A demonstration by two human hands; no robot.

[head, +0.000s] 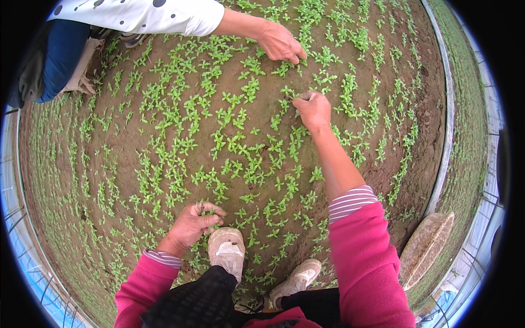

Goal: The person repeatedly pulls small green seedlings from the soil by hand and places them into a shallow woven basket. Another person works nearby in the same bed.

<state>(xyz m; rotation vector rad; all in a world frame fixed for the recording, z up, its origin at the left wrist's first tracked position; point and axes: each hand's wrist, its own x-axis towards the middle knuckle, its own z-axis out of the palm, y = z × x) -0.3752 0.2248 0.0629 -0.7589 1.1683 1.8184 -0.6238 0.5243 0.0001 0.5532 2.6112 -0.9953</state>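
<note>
Rows of small green seedlings (246,151) grow in brown soil below me. My left hand (199,223) is curled just above my shoe at the lower left, with thin plant stems between its fingers. Reaching forward on the right, my right hand (313,108) pinches a small sprig at the fingertips, low over the seedlings; the sprig's lower part is hard to make out. Beyond it, a co-worker's hand (283,43) touches the plants at the top.
The co-worker's knee (65,57) is at the upper left. A pale pipe or hose (447,102) runs along the bed's right edge. A shallow, soil-stained basin (426,250) leans at the lower right. My shoes (227,250) stand among the seedlings.
</note>
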